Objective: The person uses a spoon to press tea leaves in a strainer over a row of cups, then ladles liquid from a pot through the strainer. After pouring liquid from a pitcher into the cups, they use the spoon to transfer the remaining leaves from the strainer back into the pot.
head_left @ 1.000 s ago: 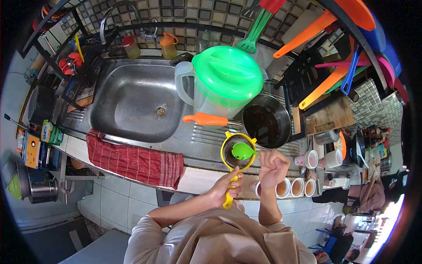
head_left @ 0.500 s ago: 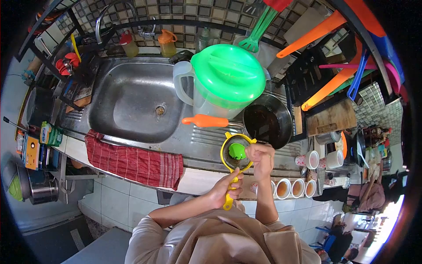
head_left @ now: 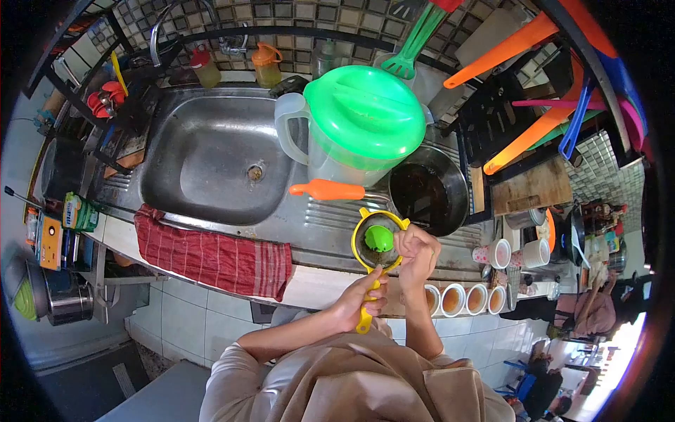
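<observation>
"Grip, left hand (head_left: 360, 304): fingers closed round the handle of one yellow strainer (head_left: 377, 243). Right hand (head_left: 418, 254)?"
"Fingers curled, pinching one green scoop (head_left: 380, 238), bowl inside the strainer."
"Location?"
"Strainer: at the bench (head_left: 325, 287) edge, near one dark pot (head_left: 429, 190)."

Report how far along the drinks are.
Looks done: the row of cups by the counter edge holds orange-brown drink. In hand: the left hand grips the yellow strainer; the right hand holds the green scoop at its bowl. Probably left: the dark liquid in the pan.
</observation>
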Demonstrator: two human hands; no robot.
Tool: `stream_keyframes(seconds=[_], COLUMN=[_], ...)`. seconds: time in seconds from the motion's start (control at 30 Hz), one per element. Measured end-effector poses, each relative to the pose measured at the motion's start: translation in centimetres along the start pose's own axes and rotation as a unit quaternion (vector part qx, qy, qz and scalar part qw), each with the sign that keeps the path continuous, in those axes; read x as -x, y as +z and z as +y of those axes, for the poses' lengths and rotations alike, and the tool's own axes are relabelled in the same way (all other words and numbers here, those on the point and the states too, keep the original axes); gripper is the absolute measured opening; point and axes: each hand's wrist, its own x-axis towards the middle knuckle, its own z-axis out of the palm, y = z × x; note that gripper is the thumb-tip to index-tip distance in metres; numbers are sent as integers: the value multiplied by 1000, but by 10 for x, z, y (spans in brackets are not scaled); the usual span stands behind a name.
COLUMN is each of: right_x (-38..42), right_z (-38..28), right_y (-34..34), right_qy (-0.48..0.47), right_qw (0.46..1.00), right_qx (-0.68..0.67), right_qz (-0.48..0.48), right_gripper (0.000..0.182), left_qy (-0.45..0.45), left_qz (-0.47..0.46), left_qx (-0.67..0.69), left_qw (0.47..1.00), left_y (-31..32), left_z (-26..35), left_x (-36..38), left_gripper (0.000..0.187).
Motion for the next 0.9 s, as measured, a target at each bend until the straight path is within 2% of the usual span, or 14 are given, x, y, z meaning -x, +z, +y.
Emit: stream_keyframes(seconds=[0.07, 0.23, 0.43, 0.73, 0.9], right_x=[-1, -3, -3, 2, 2], right_z=[1, 1, -6, -3, -4], right_y=[0, -5, 0, 11, 8], right_qy=[2, 0, 20, -40, -40], right_qw=[1000, 997, 994, 993, 994], right_qx=[7, -2, 37, 92, 76], right_qz=[16, -72, -105, -70, -71], right_gripper=[29, 29, 30, 30, 30], left_qy=[5, 0, -5, 0, 1], left_qz=[-6, -16, -12, 16, 20], left_qx=[5, 10, 7, 3, 1], left_qw=[1000, 1000, 1000, 1000, 1000], left_y=[0, -2, 0, 3, 4], left_z=[0, 1, 2, 2, 2], left_x=[0, 0, 2, 4, 3], left_gripper=[31, 30, 30, 31, 30])
